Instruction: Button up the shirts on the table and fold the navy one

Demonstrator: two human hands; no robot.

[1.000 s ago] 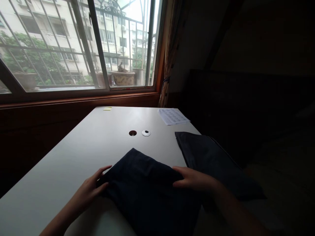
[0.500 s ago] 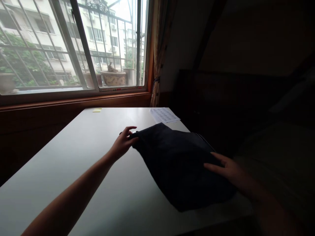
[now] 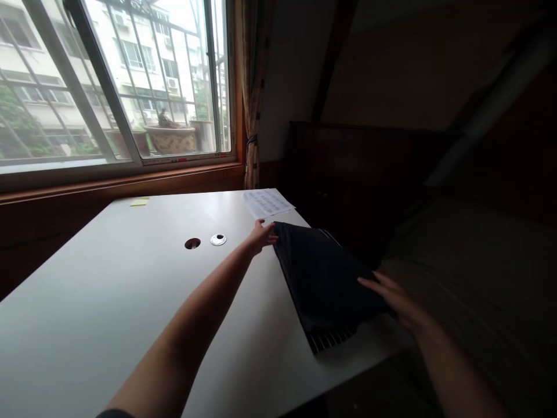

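While the left hand (image 3: 262, 237), partly open, touches the dark cloth (image 3: 326, 273) at its far corner, the right hand (image 3: 398, 299) rests loosely open on its right side; whether either grips, I cannot tell. The cloth lies along the tabletop's (image 3: 108, 278) right edge, near paper sheets (image 3: 267, 202) at the far-right corner.

Dark cloth (image 3: 322, 273) covers part of the counter's (image 3: 130, 302) right edge, left hand (image 3: 262, 235) at its far-left corner, right hand (image 3: 398, 299) at its right side.
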